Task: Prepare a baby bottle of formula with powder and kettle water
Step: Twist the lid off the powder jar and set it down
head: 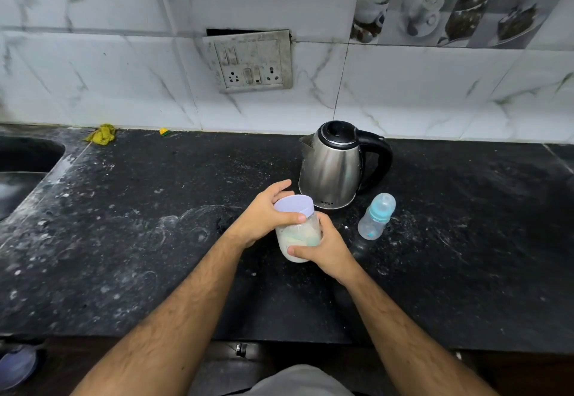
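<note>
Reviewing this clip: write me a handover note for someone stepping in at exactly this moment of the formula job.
Left hand: gripping the lid of the powder jar, lid on.
Right hand: wrapped around the jar's body, holding it just above or on the counter; I cannot tell which.
Kettle: upright behind the jar, lid closed.
Baby bottle: standing right of the jar, teat cap on, looks empty.
Done: things gathered, jar in hand.
Left: take the jar lid off, uncap the bottle, add powder, pour kettle water, recap and mix.
</note>
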A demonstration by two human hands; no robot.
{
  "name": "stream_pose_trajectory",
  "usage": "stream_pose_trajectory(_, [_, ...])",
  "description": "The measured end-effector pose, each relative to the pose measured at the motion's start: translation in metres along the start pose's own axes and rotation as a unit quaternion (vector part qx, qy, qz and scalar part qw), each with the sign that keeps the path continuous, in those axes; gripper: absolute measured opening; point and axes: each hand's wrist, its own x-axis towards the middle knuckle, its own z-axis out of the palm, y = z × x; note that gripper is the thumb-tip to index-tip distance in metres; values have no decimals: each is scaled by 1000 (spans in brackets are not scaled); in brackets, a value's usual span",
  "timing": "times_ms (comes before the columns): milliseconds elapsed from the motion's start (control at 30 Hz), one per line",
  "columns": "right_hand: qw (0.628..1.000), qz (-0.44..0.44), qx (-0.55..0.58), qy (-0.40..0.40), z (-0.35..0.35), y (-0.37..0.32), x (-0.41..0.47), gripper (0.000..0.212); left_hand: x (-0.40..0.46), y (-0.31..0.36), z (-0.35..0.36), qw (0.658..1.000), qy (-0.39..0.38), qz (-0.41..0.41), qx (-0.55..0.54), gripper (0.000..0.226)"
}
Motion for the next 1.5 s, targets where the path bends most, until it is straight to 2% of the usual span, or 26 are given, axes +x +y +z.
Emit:
stream_pose_trajectory(167, [1000,-1,-5,12,-1,0,-1,95,0,0,1,1000,-19,-2,6,112])
stream_pose_trajectory(267, [1000,5,-3,23,-6,0,0,98,-2,-7,-6,999,-27,-12,-24,98])
stream_pose_trajectory(400, [1000,5,-8,24,-7,0,-2,99,-1,-8,-7,1000,9,-2,-16,87])
stream_pose_trajectory(533, [1000,-2,-9,16,-3,-4,-4,96,3,0,1,1000,14,14,14,97])
stream_pose_trajectory(633, [1000,-2,-14,7,0,-5,-6,92,4,5,9,999,2,29,30,87])
stream_pose_trajectory(833, [1000,-2,-21,12,-5,-2,-7,84,4,8,5,988,-53,18,141,91])
stream_pose_trajectory(1000, [1000,0,-26,12,-3,1,-8,82,9,10,1,983,-39,10,178,90])
stream_pose_trajectory(1133, [1000,-3,-20,18,-3,3,-9,80,11,14,3,989,-17,15,148,73])
stream_pose_trajectory(1233, [1000,-1,-22,20,-5,4,-10,79,13,13,1,996,13,3,83,75])
stream_pose_trajectory(1333, [999,1,-16,37,-7,7,-12,78,12,3,-3,998,58,-35,-18,43])
stream_pose_trajectory(1400, [999,4,-13,49,-9,9,-12,77,9,-8,-7,987,88,-80,-104,30])
stream_pose_trajectory(1500, [998,6,-15,58,-12,12,-12,79,6,-29,-12,952,105,-145,-248,40])
